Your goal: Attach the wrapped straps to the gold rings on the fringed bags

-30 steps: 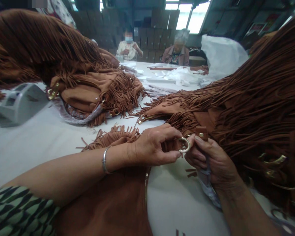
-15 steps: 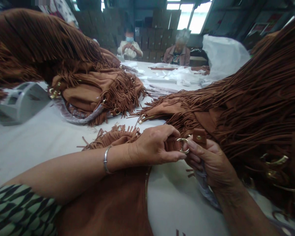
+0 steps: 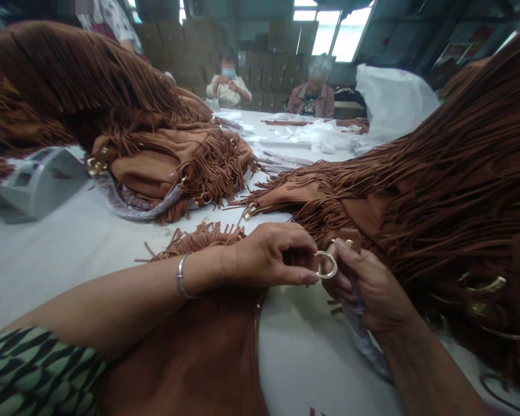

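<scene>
In front of me, my left hand (image 3: 275, 254) is closed, with thumb and fingertips gripping a gold ring (image 3: 327, 265). A brown leather bag body (image 3: 186, 358) with a zip edge lies below my left forearm. My right hand (image 3: 368, 283) pinches the end of a bag strap (image 3: 366, 341), which hangs down in thin clear wrapping. A brown leather tab (image 3: 351, 238) with a gold stud sticks up above the right fingers. The right fingertips meet the right side of the ring. Whether the strap passes through it is hidden.
Fringed brown bags (image 3: 169, 156) are piled at the left, beside a grey tape dispenser (image 3: 39, 182). Another large fringed pile (image 3: 450, 173) rises on the right. White plastic (image 3: 394, 98) and wrapped straps lie farther back on the white table (image 3: 303, 352). Two people sit across from me.
The gold ring has turned to face me more and sits slightly lower. The leather tab in my right hand has tipped and dropped a little, partly behind my fingers.
</scene>
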`<state>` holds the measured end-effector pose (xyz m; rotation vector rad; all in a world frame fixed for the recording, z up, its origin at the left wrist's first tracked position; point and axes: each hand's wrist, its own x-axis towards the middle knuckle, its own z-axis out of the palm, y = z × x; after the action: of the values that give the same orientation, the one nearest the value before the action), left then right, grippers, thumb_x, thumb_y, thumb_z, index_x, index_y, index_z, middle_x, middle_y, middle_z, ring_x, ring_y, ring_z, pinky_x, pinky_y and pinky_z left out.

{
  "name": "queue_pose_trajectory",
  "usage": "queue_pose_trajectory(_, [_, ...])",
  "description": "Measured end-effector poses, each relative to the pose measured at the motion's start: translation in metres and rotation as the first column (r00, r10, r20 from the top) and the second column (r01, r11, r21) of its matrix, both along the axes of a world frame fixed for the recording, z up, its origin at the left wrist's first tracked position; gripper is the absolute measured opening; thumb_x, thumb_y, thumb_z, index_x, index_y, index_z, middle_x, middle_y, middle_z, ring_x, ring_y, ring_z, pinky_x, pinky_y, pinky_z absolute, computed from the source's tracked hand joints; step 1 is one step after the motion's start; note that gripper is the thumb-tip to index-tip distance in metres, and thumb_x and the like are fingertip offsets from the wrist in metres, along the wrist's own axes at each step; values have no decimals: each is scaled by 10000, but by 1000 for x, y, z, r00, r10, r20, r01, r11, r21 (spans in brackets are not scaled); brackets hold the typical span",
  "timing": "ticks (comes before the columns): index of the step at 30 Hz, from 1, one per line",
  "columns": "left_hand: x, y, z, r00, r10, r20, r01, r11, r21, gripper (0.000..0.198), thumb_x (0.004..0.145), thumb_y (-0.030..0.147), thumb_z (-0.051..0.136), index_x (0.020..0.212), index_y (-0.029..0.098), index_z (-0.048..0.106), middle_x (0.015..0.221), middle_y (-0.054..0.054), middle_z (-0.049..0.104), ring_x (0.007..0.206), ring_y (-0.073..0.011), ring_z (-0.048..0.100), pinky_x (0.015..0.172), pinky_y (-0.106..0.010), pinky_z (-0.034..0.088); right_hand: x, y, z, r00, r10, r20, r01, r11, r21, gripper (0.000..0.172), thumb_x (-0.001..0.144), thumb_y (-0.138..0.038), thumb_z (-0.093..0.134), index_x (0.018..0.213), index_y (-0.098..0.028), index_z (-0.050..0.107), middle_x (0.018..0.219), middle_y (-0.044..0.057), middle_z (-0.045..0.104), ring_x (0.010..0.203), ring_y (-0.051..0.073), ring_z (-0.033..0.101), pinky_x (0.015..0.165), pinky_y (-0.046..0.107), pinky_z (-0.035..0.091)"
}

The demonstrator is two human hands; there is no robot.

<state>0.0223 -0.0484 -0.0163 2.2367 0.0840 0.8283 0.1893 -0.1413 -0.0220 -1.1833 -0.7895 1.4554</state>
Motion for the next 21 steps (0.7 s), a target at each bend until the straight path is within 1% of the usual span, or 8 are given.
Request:
queue_pose_trajectory(2, [0, 2, -1, 997, -73, -24, 75, 994, 82, 244, 793, 343, 649, 886, 119, 626, 846, -89, 650, 796, -149, 597, 743, -259, 483, 7, 0, 3, 993, 115, 36, -111, 990, -92, 382, 696, -465, 715, 553, -148, 556, 360, -85, 320, 286, 16, 222, 289, 139, 161])
queue_pose_trajectory(4, [0, 1, -1, 993, -101, -56, 108, 986, 128, 244, 805, 338, 634, 902, 114, 627, 860, -95, 649, 812, -152, 592, 766, -265, 473, 10, -1, 5, 984, 165, 59, -157, 980, -121, 369, 655, -448, 755, 560, -138, 577, 362, -94, 311, 287, 6, 211, 284, 130, 154])
queue_pose_trajectory(6, [-1, -2, 1, 994, -44, -105, 57, 990, 125, 266, 798, 329, 639, 941, 107, 615, 843, -78, 643, 780, -143, 579, 743, -258, 463, 6, -1, 4, 992, 106, 63, -100, 991, -88, 365, 627, -434, 779, 564, -133, 582, 373, -95, 319, 295, 4, 234, 286, 123, 167])
queue_pose_trajectory(8, [-2, -4, 5, 982, 71, -174, -56, 994, 95, 329, 771, 345, 658, 991, 111, 591, 835, -53, 631, 740, -132, 563, 694, -244, 451, -3, 0, 2, 1000, -9, 25, 10, 999, -42, 358, 617, -423, 786, 576, -138, 574, 383, -99, 323, 300, 7, 262, 292, 121, 196])
queue_pose_trajectory(11, [-4, -7, 12, 932, 209, -297, -195, 978, 77, 424, 745, 414, 666, 1038, 126, 561, 819, -25, 608, 693, -124, 540, 622, -225, 423, -18, 1, 0, 986, -156, -57, 156, 988, -4, 363, 616, -430, 784, 606, -151, 551, 393, -110, 327, 291, 7, 269, 294, 123, 226])
queue_pose_trajectory(14, [-6, -9, 18, 898, 240, -368, -224, 971, 87, 437, 771, 460, 636, 1065, 149, 543, 785, -4, 593, 664, -116, 524, 587, -215, 402, -25, 0, 3, 973, -224, -64, 224, 975, 1, 376, 603, -432, 791, 625, -156, 536, 422, -103, 366, 297, 6, 284, 291, 122, 229])
queue_pose_trajectory(17, [-7, -11, 22, 886, 227, -404, -210, 974, 86, 411, 774, 431, 648, 1055, 162, 514, 794, 6, 597, 665, -112, 534, 580, -212, 400, -21, -5, 8, 972, -233, 32, 234, 972, -10, 369, 613, -423, 786, 625, -160, 527, 410, -102, 360, 297, 14, 293, 294, 128, 233])
queue_pose_trajectory(21, [-3, -19, 17, 878, 303, -371, -221, 944, 246, 289, 758, 324, 668, 923, 163, 494, 797, -8, 595, 689, -133, 543, 594, -240, 393, -14, -8, 8, 932, -288, 221, 281, 958, 63, 348, 657, -425, 761, 621, -158, 540, 379, -93, 357, 296, 27, 295, 291, 136, 205])
